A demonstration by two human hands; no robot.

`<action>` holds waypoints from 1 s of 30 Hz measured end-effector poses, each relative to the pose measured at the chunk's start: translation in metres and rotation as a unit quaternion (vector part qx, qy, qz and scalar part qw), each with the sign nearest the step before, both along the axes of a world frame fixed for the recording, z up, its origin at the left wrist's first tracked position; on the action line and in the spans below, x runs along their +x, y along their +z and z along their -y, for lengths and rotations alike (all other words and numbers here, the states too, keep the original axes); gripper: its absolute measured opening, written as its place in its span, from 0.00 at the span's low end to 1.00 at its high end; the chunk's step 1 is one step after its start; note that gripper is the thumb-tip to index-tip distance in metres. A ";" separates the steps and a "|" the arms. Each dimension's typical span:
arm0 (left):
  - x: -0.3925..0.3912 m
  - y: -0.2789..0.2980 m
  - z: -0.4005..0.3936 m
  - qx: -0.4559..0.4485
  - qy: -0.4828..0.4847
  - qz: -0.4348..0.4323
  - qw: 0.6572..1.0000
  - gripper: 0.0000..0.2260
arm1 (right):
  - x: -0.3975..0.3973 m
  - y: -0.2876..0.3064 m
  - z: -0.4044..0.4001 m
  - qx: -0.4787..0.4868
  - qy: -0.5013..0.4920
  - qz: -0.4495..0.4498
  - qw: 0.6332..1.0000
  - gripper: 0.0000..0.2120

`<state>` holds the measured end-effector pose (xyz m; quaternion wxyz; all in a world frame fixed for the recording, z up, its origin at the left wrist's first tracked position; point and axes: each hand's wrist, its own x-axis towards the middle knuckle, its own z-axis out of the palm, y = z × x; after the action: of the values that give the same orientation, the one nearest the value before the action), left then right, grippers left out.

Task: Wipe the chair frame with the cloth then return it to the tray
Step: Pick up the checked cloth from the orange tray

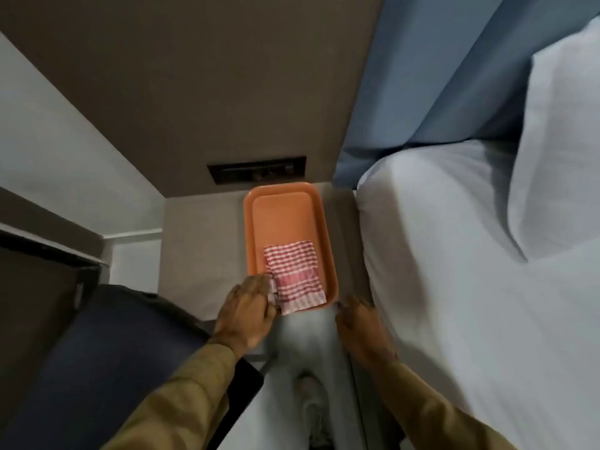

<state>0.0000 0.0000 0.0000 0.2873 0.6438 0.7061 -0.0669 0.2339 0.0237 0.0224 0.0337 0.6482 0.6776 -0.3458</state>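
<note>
A red-and-white checked cloth [293,276] lies folded in the near end of an orange tray [282,203], its near edge hanging over the rim. The tray rests on a beige bedside surface [201,241]. My left hand [246,311] is at the cloth's left corner, fingertips pinching the fabric. My right hand [360,326] hovers just right of the tray's near corner, fingers spread, holding nothing. A dark blue chair [107,362] with a dark frame stands at the lower left.
A bed with white sheets [454,303] and a pillow [565,141] fills the right side. A blue headboard panel [422,76] rises behind it. A dark switch panel [256,168] sits in the brown wall above the tray. My light trousers and shoe show below.
</note>
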 end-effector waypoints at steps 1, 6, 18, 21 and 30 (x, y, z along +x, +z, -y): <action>0.003 -0.018 -0.002 -0.016 -0.013 -0.005 1.000 0.29 | -0.002 -0.018 -0.005 0.002 -0.015 -0.021 1.000 0.12; 0.018 -0.080 -0.013 -0.038 -0.029 0.000 0.999 0.31 | -0.029 -0.082 -0.046 0.008 -0.057 -0.067 0.996 0.14; 0.014 -0.120 -0.025 -0.088 -0.050 -0.034 0.994 0.31 | -0.080 -0.153 -0.096 -0.072 -0.218 -0.115 0.967 0.21; 0.015 -0.116 -0.027 -0.094 -0.060 -0.037 0.993 0.31 | -0.080 -0.152 -0.103 -0.115 -0.272 -0.141 0.945 0.19; -0.007 -0.062 0.007 0.009 -0.067 -0.026 0.997 0.33 | -0.069 -0.091 -0.080 -0.114 -0.239 -0.356 0.896 0.12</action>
<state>-0.0065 -0.0072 -0.0622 0.2584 0.6901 0.6691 -0.0961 0.1646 0.1033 -0.0683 -0.2199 0.6158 0.4253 -0.6258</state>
